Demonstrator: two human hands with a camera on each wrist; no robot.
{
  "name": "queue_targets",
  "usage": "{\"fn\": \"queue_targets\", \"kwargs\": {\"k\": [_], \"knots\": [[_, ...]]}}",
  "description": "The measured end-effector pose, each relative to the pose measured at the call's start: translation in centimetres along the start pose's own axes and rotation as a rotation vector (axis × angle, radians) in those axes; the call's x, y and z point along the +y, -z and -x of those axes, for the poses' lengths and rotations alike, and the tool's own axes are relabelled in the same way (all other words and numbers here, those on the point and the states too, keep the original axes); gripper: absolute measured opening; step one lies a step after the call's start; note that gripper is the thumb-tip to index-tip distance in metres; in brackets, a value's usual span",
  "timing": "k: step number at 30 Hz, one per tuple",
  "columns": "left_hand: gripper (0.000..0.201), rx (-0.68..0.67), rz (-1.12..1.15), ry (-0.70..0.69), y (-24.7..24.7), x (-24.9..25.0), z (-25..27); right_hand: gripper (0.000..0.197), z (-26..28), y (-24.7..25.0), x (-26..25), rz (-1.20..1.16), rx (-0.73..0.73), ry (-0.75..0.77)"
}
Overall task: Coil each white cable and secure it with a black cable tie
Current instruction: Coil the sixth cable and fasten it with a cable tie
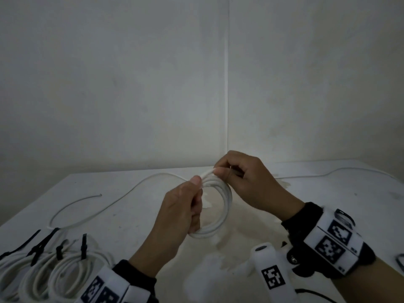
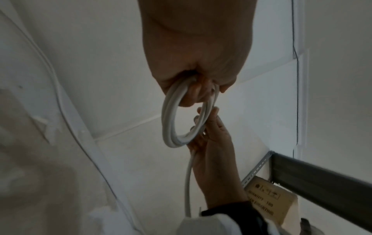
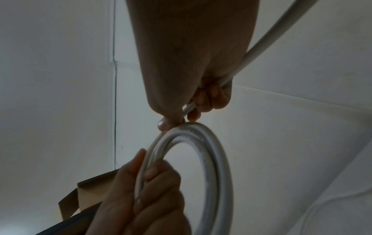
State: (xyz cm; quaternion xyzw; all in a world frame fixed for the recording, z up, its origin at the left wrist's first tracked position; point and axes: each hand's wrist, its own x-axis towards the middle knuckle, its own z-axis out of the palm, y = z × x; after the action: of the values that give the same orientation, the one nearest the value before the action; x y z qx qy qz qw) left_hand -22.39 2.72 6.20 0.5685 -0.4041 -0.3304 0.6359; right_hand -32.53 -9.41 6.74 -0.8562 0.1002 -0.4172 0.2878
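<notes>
Tied coils (image 1: 54,272) on white table (image 1: 328,193).

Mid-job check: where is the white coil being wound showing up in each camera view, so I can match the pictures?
Head: the coil hangs at centre, between both hands above the table.
Left wrist: the coil is at centre, hanging from the left hand at top.
Right wrist: the coil fills the lower centre-right, below the right hand.
Shared landmark: the left hand's fingers wrapped around the coil's strands.
</notes>
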Motion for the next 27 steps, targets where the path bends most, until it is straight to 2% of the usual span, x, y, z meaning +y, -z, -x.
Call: {"fn": "queue_targets", "kwargs": {"k": [7, 10, 12, 17, 20, 22, 27], "knots": [[0.043, 0.104, 0.214, -0.082, -0.3, 0.8, -0.5, 0.037, 0.7, -0.7, -1.7, -0.258, -0.001, -0.189], [0.043, 0.147, 0.302, -0.121, -0.3, 0.9, -0.7, 0.029, 0.8, -1.1, -2.3, -0.356, -0.001, -0.223], [0.043, 0.161, 0.343, -0.140, -0.3, 0.9, -0.9, 0.026, 1.0, -1.6, -2.5, -0.393, 0.049, -0.248], [0.044, 0.176, 0.283, -0.123, -0.4, -0.4, -0.9, 0.024, 1.9, -2.6, -2.0, -0.343, 0.116, -0.249], [0.045, 0.084, 0.205, -0.085, 0.5, -1.7, -1.1, 0.031, 2.4, -2.6, -1.3, -0.189, 0.059, -0.244], [0.047, -0.024, 0.125, -0.052, 1.5, -2.3, -1.2, 0.024, 2.5, -2.0, -1.0, -0.075, 0.012, -0.248], [0.053, -0.168, -0.024, 0.086, 3.6, -2.5, -1.2, 0.024, 2.1, -0.7, -1.4, 0.136, -0.198, -0.255]]}}
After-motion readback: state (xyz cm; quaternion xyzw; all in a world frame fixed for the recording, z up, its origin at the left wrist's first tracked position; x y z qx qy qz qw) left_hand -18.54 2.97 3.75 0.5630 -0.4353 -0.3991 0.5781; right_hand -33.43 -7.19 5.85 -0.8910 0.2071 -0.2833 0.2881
